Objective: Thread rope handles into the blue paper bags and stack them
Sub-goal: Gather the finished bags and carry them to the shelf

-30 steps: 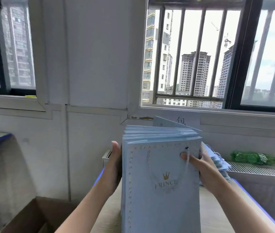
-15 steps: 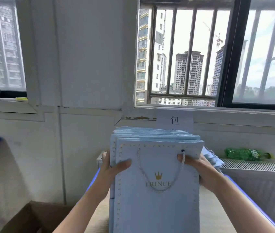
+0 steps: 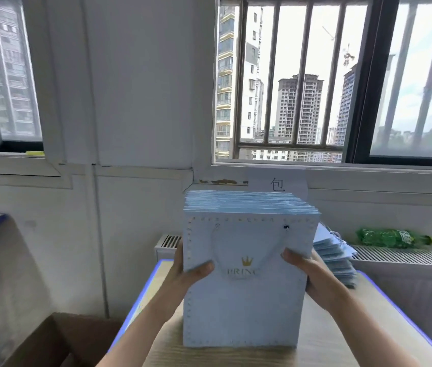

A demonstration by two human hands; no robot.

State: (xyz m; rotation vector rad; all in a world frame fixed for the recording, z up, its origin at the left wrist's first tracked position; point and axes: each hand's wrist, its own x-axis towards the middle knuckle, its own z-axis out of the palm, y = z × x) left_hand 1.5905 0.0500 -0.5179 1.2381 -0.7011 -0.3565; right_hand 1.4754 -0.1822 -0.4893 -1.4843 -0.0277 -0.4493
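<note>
a thick bundle of blue paper bags (image 3: 244,308) stands upright on its bottom edge on the wooden counter (image 3: 323,348), roughly midway between the counter's left and right edges, with the tops of the bags fanned slightly toward the far edge. the front bag faces the camera; it carries a gold crown, partly covered lettering, a dotted border, and a pale rope handle (image 3: 238,255) that hangs in a loop from two holes near its top.

the left hand (image 3: 187,271) grips the bundle's left side, thumb curled over the front face of the front bag and the rest of the fingers hidden behind the stack. the right hand (image 3: 307,271) grips the right side the same way, thumb pressed on the front near the handle's right strand, other fingers wrapped out of sight behind. both hands clamp the bundle between them.

just behind and to the right of the bundle, toward the counter's far right corner, a second stack of blue bags (image 3: 337,258) lies flat and slides out in steps. a white sheet with one printed character (image 3: 278,184) stands against the wall behind the bundle. a green plastic bottle (image 3: 392,237) lies on its side on the radiator grille (image 3: 408,256) beyond the counter's right edge. an open cardboard box (image 3: 58,340) sits below the counter's left edge.
</note>
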